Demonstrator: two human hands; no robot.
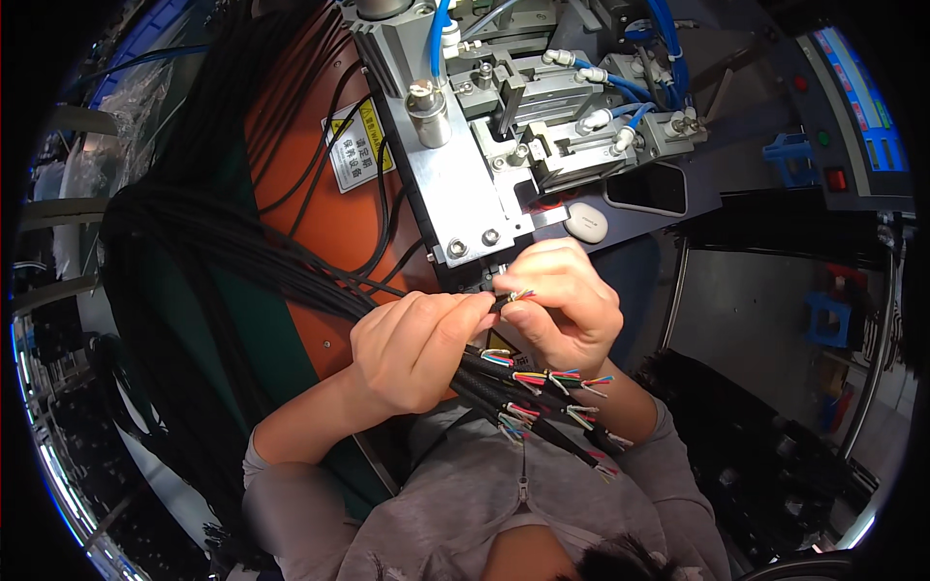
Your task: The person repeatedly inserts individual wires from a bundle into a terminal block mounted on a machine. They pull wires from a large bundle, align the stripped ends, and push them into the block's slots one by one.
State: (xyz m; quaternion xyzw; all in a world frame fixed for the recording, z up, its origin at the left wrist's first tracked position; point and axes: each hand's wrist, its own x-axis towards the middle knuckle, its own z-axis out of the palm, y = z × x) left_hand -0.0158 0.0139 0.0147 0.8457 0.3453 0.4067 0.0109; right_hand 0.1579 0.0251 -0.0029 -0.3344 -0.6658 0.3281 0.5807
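My left hand [412, 344] grips a bundle of black cables [513, 387] whose stripped ends show several coloured wires. Between its thumb and forefinger it also pinches one cable end [511, 298]. My right hand [562, 300] pinches the same cable tip, right at the fanned coloured wires. Both hands sit just below the lower edge of a grey metal machine plate [455, 194]. The rest of the cable bundle [213, 242] trails off to the left over an orange surface [334, 218].
A metal fixture [542, 126] with blue air hoses [639, 92] stands above the hands. Beside it lie a dark phone [647, 189] and a small white oval object [585, 222]. A control panel with coloured buttons [833, 136] is at the right. Grey shelving is at the lower right.
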